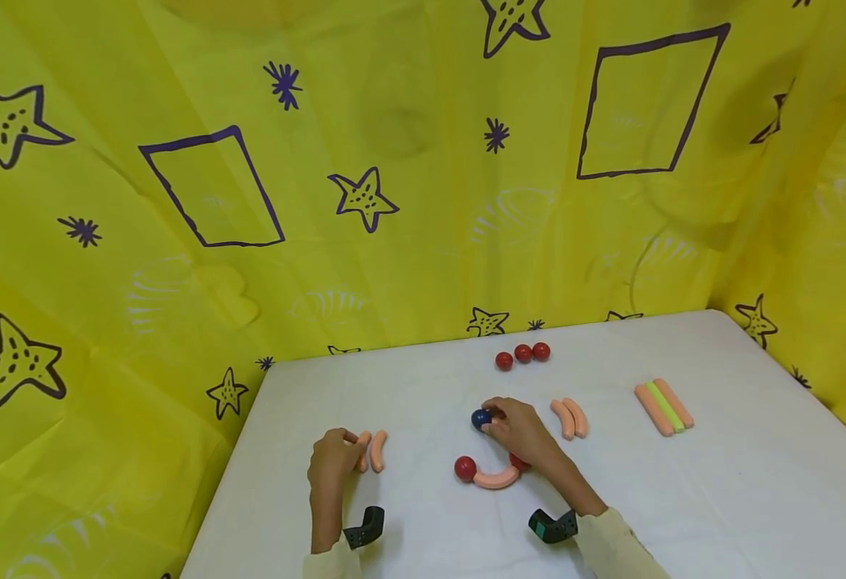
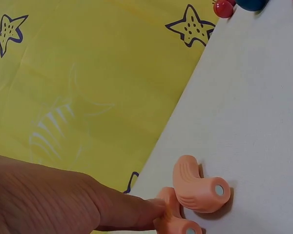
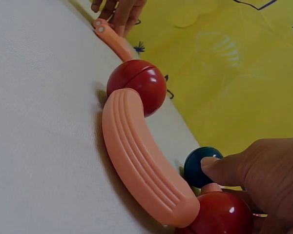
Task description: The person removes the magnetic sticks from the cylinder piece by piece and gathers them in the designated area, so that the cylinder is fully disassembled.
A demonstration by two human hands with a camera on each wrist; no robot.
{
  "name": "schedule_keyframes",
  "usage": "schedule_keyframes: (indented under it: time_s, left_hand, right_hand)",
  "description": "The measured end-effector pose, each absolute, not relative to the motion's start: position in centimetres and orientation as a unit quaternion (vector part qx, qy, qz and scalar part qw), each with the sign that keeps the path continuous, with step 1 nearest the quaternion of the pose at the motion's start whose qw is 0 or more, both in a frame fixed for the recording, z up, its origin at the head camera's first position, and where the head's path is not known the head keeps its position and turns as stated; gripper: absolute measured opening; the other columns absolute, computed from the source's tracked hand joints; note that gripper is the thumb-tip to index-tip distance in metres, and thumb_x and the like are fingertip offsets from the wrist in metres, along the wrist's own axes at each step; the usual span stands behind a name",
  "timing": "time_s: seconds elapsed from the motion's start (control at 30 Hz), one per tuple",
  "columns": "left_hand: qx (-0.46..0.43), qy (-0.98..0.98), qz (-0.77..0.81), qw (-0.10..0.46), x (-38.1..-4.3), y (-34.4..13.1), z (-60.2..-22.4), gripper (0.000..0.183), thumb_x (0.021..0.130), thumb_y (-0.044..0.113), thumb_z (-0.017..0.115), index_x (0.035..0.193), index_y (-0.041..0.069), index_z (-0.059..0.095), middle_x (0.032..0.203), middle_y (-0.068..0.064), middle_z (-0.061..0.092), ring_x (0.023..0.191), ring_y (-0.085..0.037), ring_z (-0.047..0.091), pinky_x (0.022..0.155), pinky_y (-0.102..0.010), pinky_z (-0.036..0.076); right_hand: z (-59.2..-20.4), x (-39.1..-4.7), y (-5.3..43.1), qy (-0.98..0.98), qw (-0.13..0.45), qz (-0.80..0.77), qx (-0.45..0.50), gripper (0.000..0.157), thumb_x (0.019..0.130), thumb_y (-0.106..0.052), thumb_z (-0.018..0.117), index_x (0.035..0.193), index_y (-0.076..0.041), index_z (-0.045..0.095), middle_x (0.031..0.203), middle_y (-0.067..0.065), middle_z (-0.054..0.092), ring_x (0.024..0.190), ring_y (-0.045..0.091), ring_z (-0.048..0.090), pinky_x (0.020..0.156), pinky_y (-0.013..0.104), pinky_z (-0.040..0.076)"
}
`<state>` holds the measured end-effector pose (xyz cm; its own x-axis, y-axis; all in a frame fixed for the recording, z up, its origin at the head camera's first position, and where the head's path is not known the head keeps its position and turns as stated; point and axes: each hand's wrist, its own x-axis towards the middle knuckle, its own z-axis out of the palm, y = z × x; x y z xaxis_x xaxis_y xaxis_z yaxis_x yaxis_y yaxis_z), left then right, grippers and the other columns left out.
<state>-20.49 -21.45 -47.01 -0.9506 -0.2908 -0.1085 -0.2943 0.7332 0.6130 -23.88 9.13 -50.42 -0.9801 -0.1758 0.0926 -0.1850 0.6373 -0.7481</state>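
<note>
My left hand (image 1: 332,458) pinches the left one of two curved peach magnetic rods (image 1: 363,454), which lies on the table. Beside it rests the other curved rod (image 2: 198,187), with a silver disc in its end. My right hand (image 1: 520,430) grips a blue ball (image 1: 481,419) between thumb and fingers; a short peach end (image 3: 212,187) shows beside that ball. Just below this hand, a curved peach rod (image 3: 141,156) joins a red ball (image 3: 136,85) and a second red ball (image 3: 222,214). The right wrist partly covers the second red ball in the head view.
Several straight rods, peach and green (image 1: 663,406), lie side by side at the right. Two curved peach rods (image 1: 569,418) lie right of the right hand. Three red balls (image 1: 523,353) sit near the back edge of the white table (image 1: 423,539), before a yellow patterned cloth (image 1: 408,265).
</note>
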Motion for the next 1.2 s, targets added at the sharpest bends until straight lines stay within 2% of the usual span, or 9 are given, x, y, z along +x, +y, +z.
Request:
schedule_keyframes:
  time_s: [0.2, 0.43, 0.63, 1.0, 1.2]
  left_hand:
    - [-0.145, 0.939, 0.310, 0.009, -20.7, -21.2, -46.5, 0.027, 0.091, 0.024, 0.063, 0.105, 0.001, 0.071, 0.091, -0.015, 0.069, 0.068, -0.022, 0.056, 0.053, -0.031, 0.041]
    - [-0.142, 0.938, 0.316, 0.009, -20.7, -20.9, -46.6, 0.026, 0.090, 0.020, 0.062, 0.105, 0.001, 0.071, 0.085, -0.011, 0.066, 0.066, -0.021, 0.053, 0.052, -0.030, 0.039]
    - [-0.149, 0.938, 0.313, 0.007, -20.6, -21.1, -46.9, 0.028, 0.090, 0.023, 0.061, 0.106, 0.001, 0.070, 0.087, -0.012, 0.067, 0.065, -0.021, 0.054, 0.051, -0.030, 0.039]
    - [-0.134, 0.931, 0.330, -0.079, -20.8, -20.3, -45.8, 0.022, 0.093, 0.020, 0.060, 0.104, 0.003, 0.069, 0.089, -0.012, 0.069, 0.068, -0.021, 0.062, 0.052, -0.033, 0.045]
    - [-0.061, 0.926, 0.352, -0.124, -21.3, -19.1, -45.6, 0.013, 0.092, 0.014, 0.063, 0.097, 0.003, 0.069, 0.081, -0.009, 0.070, 0.067, -0.018, 0.062, 0.055, -0.030, 0.048]
  right_hand:
    - [-50.5, -23.7, 9.9, -0.899, 0.000, 0.426, 0.103, 0.029, 0.088, -0.011, 0.071, 0.116, -0.007, 0.067, 0.110, 0.006, 0.068, 0.097, 0.016, 0.060, 0.089, 0.039, 0.053]
    - [-50.4, -23.6, 10.4, -0.896, 0.005, 0.429, 0.112, 0.022, 0.089, -0.009, 0.069, 0.111, -0.005, 0.069, 0.103, 0.006, 0.068, 0.095, 0.016, 0.062, 0.086, 0.038, 0.054]
    - [-50.4, -23.6, 10.5, -0.902, -0.004, 0.419, 0.105, 0.019, 0.088, -0.008, 0.071, 0.107, -0.006, 0.070, 0.098, 0.004, 0.067, 0.091, 0.015, 0.061, 0.083, 0.035, 0.054]
    - [-50.5, -23.9, 10.8, -0.905, -0.007, 0.412, 0.103, 0.013, 0.088, -0.012, 0.071, 0.101, -0.008, 0.071, 0.091, 0.001, 0.064, 0.085, 0.012, 0.057, 0.078, 0.029, 0.052]
    - [-50.1, -24.0, 11.0, -0.908, -0.029, 0.409, 0.085, 0.015, 0.089, -0.017, 0.072, 0.100, -0.006, 0.070, 0.087, 0.001, 0.062, 0.082, 0.013, 0.055, 0.075, 0.027, 0.051]
